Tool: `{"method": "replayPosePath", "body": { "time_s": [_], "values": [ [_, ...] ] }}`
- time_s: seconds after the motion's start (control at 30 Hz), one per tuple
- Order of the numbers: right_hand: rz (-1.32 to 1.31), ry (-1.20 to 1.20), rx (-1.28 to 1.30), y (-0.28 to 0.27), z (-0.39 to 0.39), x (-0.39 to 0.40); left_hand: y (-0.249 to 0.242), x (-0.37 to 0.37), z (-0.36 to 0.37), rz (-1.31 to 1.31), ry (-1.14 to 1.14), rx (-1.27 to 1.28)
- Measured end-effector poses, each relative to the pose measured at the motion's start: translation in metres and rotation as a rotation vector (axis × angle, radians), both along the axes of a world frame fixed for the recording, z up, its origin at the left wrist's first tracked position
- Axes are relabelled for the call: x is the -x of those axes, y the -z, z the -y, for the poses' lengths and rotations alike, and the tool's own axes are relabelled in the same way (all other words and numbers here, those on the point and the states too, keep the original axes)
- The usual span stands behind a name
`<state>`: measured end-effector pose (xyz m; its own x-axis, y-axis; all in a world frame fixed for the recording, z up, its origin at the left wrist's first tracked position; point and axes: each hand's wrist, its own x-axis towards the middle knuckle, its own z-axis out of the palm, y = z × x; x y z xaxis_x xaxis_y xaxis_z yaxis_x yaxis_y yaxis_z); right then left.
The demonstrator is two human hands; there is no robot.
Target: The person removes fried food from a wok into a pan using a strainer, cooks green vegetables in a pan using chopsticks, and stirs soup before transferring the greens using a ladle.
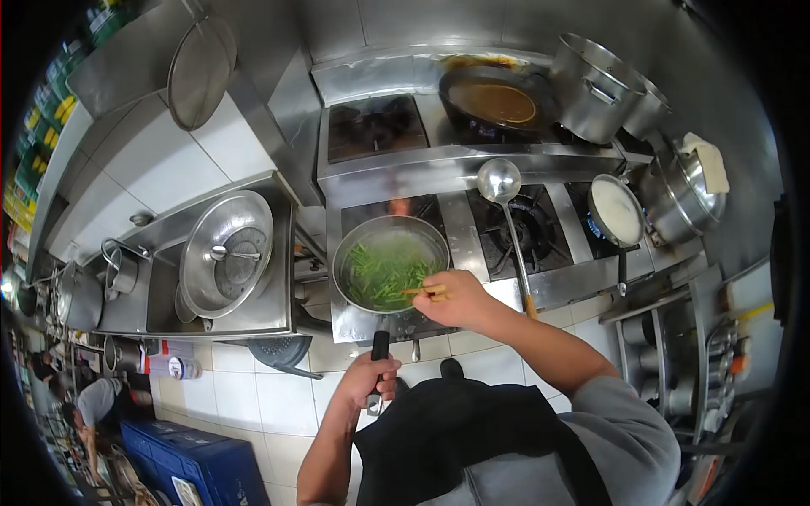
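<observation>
My left hand (368,379) is wrapped round the black handle (381,344) of a frying pan (371,231) on the front left burner. Chopped green vegetables (384,274), which look like green beans, fill the pan, with light steam over them. My right hand (454,299) is closed on a thin wooden utensil (413,292), whose tip reaches over the pan's right side into the greens. Most of that utensil is hidden by my fingers. To the right, a long steel ladle (504,192) lies across the middle burner, its handle end close to my right forearm.
A small pan of white liquid (614,212) sits over a blue flame at right. Behind stand a wok of brown liquid (498,99) and tall steel pots (591,93). A steel basin (215,287) rests on the left sink. Another person (99,405) bends near a blue crate (194,460).
</observation>
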<state>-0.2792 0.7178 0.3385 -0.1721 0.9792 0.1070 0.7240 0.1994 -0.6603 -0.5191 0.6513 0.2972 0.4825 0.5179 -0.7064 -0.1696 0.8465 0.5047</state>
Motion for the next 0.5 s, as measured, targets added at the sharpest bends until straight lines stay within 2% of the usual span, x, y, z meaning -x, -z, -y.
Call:
{"method": "replayPosePath", "body": {
  "time_s": [0.03,0.13,0.17,0.2,0.27,0.37,0.43,0.5],
  "values": [
    [-0.012,0.007,0.003,0.005,-0.005,0.000,-0.004,-0.002,-0.010,-0.012,0.007,0.003],
    [-0.142,0.007,-0.321,0.028,-0.043,0.003,0.010,-0.006,-0.027,0.013,-0.001,-0.102],
    [-0.148,0.021,-0.335,0.025,-0.046,0.000,0.031,0.000,-0.015,-0.081,0.031,-0.160],
    [-0.178,0.048,-0.313,0.022,-0.048,-0.001,0.032,0.002,0.000,-0.071,0.034,-0.177],
    [-0.254,0.044,-0.315,0.017,-0.037,-0.002,0.009,-0.002,0.020,-0.112,-0.043,-0.139],
    [-0.121,-0.074,-0.265,0.028,-0.009,-0.006,0.016,0.002,0.009,-0.113,0.007,-0.179],
    [-0.101,-0.100,-0.262,0.051,-0.019,-0.002,0.021,-0.005,-0.011,-0.088,-0.013,-0.175],
    [-0.152,-0.082,-0.415,0.054,-0.048,0.000,0.016,-0.014,-0.007,-0.073,-0.066,-0.150]
  ]
}}
